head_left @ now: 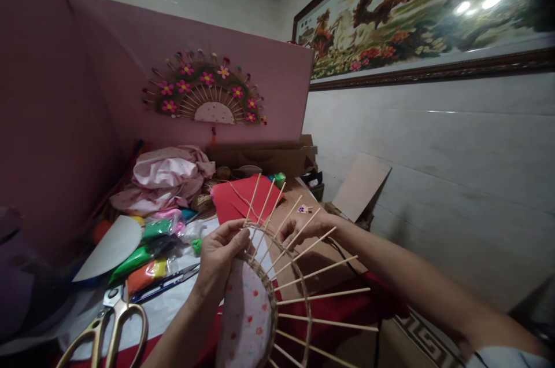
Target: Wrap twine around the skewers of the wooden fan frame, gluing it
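Note:
A half-round fan frame (pixel 272 293) is held up in front of me, with thin wooden sticks fanning out from a base covered in spotted fabric (pixel 248 310). Braided twine edges the base, and a second twine arc (pixel 309 304) crosses the sticks further out. My left hand (pixel 225 249) pinches the upper end of the frame between thumb and fingers. Behind the upper sticks, my right hand (pixel 306 226) has its fingers curled together close to the outer twine; what they hold is hidden. A loose strand of twine (pixel 243 197) runs over red sheets.
Gold-handled scissors (pixel 115 322), blue-handled snips (pixel 167 284), a white half-disc (pixel 115 246) and colourful clay packets (pixel 147 275) lie left. Pink fabric (pixel 167 174) is heaped behind. A finished flowered fan (pixel 208 90) hangs on a pink board (pixel 277 84). Red sheets (pixel 243 194) lie beyond my hands.

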Demonstrator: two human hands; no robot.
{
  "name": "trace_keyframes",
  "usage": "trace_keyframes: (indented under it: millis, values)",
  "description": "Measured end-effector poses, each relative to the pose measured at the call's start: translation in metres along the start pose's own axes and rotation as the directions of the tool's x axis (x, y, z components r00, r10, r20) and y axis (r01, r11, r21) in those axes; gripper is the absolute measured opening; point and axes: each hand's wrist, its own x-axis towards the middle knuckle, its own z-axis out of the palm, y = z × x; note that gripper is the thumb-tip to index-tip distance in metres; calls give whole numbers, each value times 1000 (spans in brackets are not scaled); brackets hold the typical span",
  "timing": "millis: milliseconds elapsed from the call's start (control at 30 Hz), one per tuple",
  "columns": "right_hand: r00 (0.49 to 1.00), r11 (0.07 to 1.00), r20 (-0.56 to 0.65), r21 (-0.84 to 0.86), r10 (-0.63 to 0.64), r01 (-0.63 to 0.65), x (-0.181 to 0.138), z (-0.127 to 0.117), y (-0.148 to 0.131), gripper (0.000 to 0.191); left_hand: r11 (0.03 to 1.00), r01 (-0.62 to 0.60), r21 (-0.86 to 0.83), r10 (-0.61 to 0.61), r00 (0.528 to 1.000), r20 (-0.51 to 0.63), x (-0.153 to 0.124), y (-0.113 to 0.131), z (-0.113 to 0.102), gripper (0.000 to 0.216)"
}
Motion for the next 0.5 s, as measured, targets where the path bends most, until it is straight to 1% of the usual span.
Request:
trace_keyframes:
  millis: [67, 133, 233, 300, 400, 433, 500]
  values:
    - [999, 997, 21, 66, -50, 49, 3, 6, 6, 19, 1000, 17, -10, -18, 1000, -21, 1, 1, 1, 28]
    - [997, 992, 3, 95, -83, 82, 6, 9, 12, 19, 999, 50, -8, -50, 998, -31, 2, 3, 1, 31]
    - [989, 984, -105, 132, -105, 118, 4, 11, 16, 21, 995, 96, 15, -96, 995, -8, 2, 6, 0, 25]
    - [985, 983, -144, 144, -95, 116, -1, 10, 16, 21, 995, 96, 18, -96, 995, 10, 2, 7, -1, 21]
    - [987, 982, -123, 149, -100, 117, -9, 7, 12, 22, 995, 101, 4, -101, 994, 27, 1, 9, 1, 19]
    - [984, 974, -125, 172, -124, 145, -10, 6, 10, 24, 994, 111, 2, -111, 993, 30, 1, 9, 1, 19]
    - [968, 934, -145, 266, -206, 239, -12, 6, 5, 32, 991, 132, 7, -133, 991, 33, 1, 9, 2, 20]
